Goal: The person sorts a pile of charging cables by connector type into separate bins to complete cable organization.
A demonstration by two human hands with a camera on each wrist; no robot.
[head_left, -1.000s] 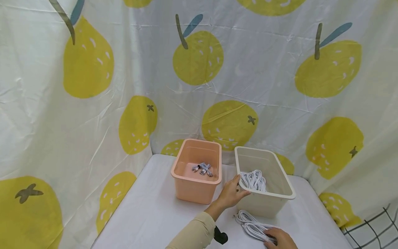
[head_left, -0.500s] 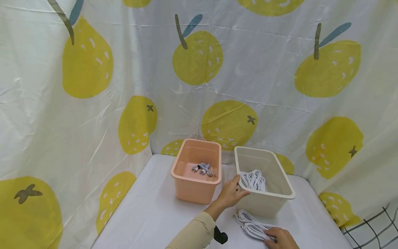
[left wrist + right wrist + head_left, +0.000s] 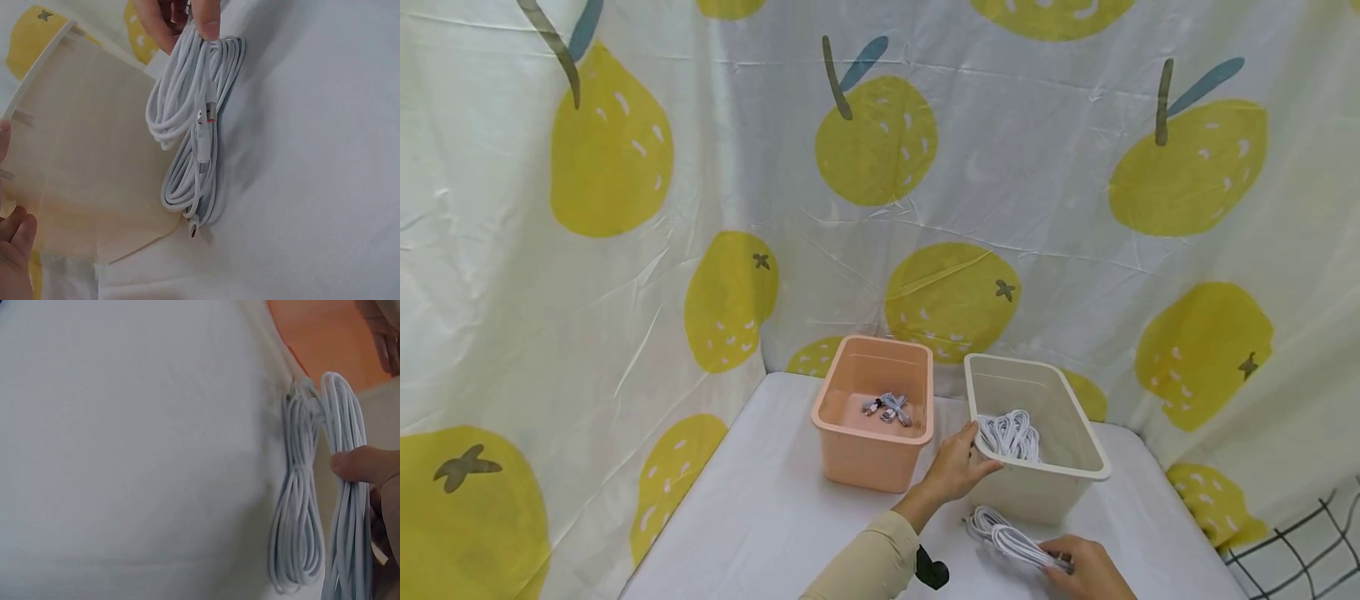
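My left hand (image 3: 953, 468) holds the near left corner of a cream plastic bin (image 3: 1037, 492) by its rim. Inside that bin lies coiled white cable (image 3: 1011, 435). In front of it, my right hand (image 3: 1086, 571) pinches a coiled white USB cable (image 3: 350, 519) between thumb and fingers. This cable is raised at a slant above a second coiled white cable (image 3: 297, 506), which lies on the white table beside the bin. A USB plug (image 3: 211, 112) with a red inside shows in the left wrist view.
A peach bin (image 3: 872, 458) stands left of the cream one, with several short grey-white cables (image 3: 891, 407) inside. A black object (image 3: 932, 573) lies near my left sleeve. Lemon-print curtains surround the white table (image 3: 760, 500); a black grid pattern (image 3: 1300, 542) shows at far right.
My right hand has shifted slightly right and up, lifting one coiled cable off the one under it. The left hand and both bins have stayed in place.
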